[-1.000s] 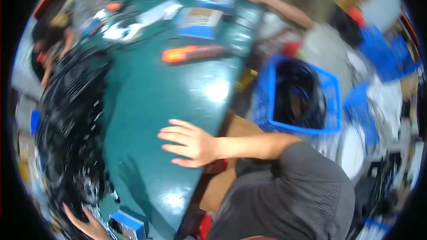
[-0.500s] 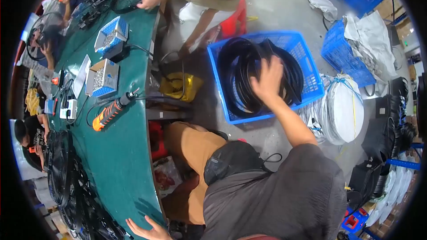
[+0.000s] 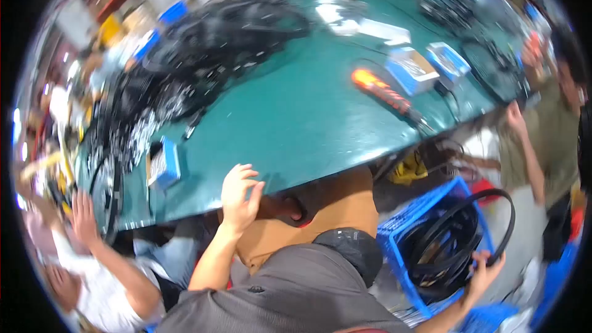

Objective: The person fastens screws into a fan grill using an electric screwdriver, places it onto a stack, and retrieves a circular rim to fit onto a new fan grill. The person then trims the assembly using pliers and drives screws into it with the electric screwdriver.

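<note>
My left hand is raised at the front edge of the green table, fingers apart, holding nothing. At the lower right, my right hand has its fingers around a black ring, which rises out of the blue crate. More black rings lie coiled inside that crate. On the table, an orange and black power screwdriver lies beside a blue and white box.
A second small box is behind the first; another stands at the table's left. Black wire parts heap along the left and back. Co-workers sit left and stand right. Others are across the table.
The view has swung left over the table. My right hand has closed on a black ring and lifted part of it above the crate. My left hand shows higher in view, still open.
</note>
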A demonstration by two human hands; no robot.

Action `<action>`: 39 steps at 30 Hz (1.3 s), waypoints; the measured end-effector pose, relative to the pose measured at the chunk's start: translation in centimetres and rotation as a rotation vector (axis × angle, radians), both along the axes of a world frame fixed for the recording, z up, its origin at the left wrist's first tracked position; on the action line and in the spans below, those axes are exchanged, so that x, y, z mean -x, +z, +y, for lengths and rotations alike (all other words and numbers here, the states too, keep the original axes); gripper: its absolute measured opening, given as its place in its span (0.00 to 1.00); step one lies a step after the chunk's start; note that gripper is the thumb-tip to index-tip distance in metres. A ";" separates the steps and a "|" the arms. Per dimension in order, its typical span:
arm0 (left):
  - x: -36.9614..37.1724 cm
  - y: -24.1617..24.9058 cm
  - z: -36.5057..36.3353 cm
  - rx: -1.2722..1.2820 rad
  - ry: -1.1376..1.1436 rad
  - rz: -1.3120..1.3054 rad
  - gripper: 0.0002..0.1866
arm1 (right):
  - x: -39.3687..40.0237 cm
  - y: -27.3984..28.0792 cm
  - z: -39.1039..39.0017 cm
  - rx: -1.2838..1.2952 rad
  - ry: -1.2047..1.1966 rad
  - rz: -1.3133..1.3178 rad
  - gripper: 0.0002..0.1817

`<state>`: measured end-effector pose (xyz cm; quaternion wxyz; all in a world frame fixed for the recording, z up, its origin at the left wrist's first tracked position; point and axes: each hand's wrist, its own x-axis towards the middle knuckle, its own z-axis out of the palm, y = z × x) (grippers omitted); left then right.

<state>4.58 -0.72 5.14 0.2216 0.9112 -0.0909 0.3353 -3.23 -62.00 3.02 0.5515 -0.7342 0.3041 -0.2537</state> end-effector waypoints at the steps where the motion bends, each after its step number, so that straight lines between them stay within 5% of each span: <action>1: 0.3 -0.3 0.2 0.076 -0.014 -0.018 0.09 | 0.8 2.9 0.8 0.065 0.062 -0.008 0.40; 4: 1.7 -1.0 1.5 0.134 -0.043 -0.053 0.13 | 3.3 10.2 2.6 0.311 0.339 -0.091 0.37; 5: 2.9 -0.6 1.5 0.183 -0.055 -0.068 0.13 | 5.8 17.3 5.2 0.416 0.459 0.146 0.41; 9: 5.5 -1.5 2.2 0.363 -0.048 -0.071 0.12 | 4.6 23.3 13.2 0.229 0.606 -0.366 0.47; 10: 6.2 -1.4 2.8 0.418 -0.025 -0.086 0.15 | 2.6 23.8 15.9 0.266 0.645 -0.489 0.39; 14: 8.6 -3.5 5.0 0.854 -0.030 -0.096 0.27 | -7.0 18.3 21.5 -0.037 0.495 -0.369 0.29; 19: 13.4 -6.4 9.0 1.146 0.081 -0.102 0.25 | -19.4 5.7 31.3 -1.056 1.027 -0.270 0.40; 23: 15.2 -7.7 10.0 1.280 0.142 0.088 0.26 | -24.9 0.9 34.0 -1.134 0.875 0.016 0.39; 30: 14.3 -7.6 10.0 1.628 -0.021 0.414 0.19 | -30.2 0.1 35.1 -0.418 0.947 0.144 0.23; 33: 13.7 -8.3 9.7 1.766 -0.090 0.537 0.26 | -30.8 -0.7 35.8 0.531 0.840 -0.207 0.20; 36: 13.5 -8.1 8.9 1.833 -0.137 0.565 0.31 | -30.0 0.3 35.8 0.129 0.746 -0.232 0.16; 39: 13.0 -8.6 8.2 1.771 -0.114 0.506 0.31 | -28.1 0.1 35.6 0.119 0.703 -0.274 0.14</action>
